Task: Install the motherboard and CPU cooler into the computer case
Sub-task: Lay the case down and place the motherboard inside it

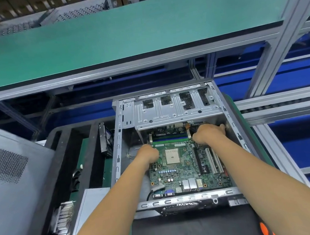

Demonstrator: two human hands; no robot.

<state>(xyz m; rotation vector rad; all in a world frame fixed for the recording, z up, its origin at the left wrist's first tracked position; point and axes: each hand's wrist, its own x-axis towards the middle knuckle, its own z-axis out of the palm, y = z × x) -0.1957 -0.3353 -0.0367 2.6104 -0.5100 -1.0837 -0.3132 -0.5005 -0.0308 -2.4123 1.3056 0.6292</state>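
An open silver computer case [116, 158] lies on its side in front of me. Inside it sits the green motherboard [184, 170], with its white CPU socket [172, 156] bare. My left hand [148, 154] grips the board's left edge beside the socket, fingers curled under. My right hand [207, 133] holds the far right corner of the board near the RAM slots [169, 137], its fingertips hidden under the drive cage [174, 107]. A finned CPU cooler [63, 218] lies in the tray at lower left.
A black foam tray [86, 138] left of the case holds a hard drive [105, 139] and other parts. A grey case side panel [6, 176] leans at far left. A green shelf [119, 35] spans overhead. Blue bins [300, 137] stand to the right.
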